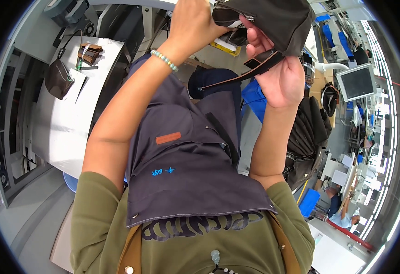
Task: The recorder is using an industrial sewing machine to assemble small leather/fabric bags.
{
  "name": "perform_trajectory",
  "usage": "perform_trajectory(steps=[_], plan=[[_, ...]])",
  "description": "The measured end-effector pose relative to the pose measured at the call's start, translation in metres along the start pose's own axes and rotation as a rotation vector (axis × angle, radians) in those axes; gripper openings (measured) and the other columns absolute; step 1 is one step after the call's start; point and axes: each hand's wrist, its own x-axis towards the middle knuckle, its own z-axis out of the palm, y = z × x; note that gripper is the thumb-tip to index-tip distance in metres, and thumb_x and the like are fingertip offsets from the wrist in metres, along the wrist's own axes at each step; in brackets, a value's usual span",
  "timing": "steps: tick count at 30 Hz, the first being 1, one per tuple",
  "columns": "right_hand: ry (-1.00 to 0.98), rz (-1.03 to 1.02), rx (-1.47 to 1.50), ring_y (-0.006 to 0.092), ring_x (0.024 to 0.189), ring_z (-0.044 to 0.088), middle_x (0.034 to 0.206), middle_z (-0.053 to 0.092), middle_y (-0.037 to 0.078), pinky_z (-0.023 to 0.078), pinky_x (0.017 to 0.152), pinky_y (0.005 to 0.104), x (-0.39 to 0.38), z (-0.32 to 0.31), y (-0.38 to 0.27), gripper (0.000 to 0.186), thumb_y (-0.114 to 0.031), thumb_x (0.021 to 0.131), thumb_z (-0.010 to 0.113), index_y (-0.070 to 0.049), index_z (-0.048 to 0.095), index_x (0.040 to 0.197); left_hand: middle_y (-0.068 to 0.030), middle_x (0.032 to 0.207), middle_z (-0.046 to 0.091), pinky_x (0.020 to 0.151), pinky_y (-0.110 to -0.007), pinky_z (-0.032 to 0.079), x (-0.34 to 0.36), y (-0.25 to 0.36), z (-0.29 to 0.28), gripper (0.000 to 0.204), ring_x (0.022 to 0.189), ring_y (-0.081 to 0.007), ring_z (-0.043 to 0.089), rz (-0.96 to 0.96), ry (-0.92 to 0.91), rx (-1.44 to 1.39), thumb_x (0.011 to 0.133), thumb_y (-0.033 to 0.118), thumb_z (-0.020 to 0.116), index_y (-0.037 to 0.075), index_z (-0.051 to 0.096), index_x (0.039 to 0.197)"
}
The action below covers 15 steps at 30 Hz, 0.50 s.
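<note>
A dark brown bag with a zip is held up at the top of the view, partly cut off by the picture's edge. My left hand, with a beaded bracelet at the wrist, pinches the bag's left end by its opening; some of its fingertips are hidden. Under the bag, my right hand supports it with curled fingers pressed near the zip. A narrow dark strap with a tan edge runs from my right palm down to the left.
On the white table at left lie a small dark pouch and a bundle of brown pieces. Several dark bags are stacked at right, beneath a screen on an arm. Another person sits farther right.
</note>
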Motion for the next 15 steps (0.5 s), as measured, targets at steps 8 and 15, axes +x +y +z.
perform_trajectory(steps=[8,15], plan=[[-0.050,-0.007,0.053,0.0297,0.135,0.050,0.163,0.020,0.032,0.049,0.108,0.0432,-0.005,-0.003,0.001,0.058,-0.025,0.109,0.036,0.014,0.028,0.152,-0.0230,0.109,0.052,0.084,-0.047,0.050,0.004,-0.005,0.011,0.065,0.102,-0.0428,0.057,0.056,0.089,-0.011,0.072,0.020,0.084,-0.004,0.053,0.124],[-0.054,-0.006,0.111,0.0326,0.130,0.056,0.150,0.042,0.027,0.051,0.104,0.0454,-0.003,-0.008,0.003,0.054,-0.030,0.109,0.037,0.009,0.041,0.146,-0.0239,0.104,0.052,0.084,-0.046,0.050,0.008,0.001,0.004,0.060,0.099,-0.0443,0.057,0.012,0.061,-0.049,0.071,0.021,0.084,-0.005,0.055,0.116]])
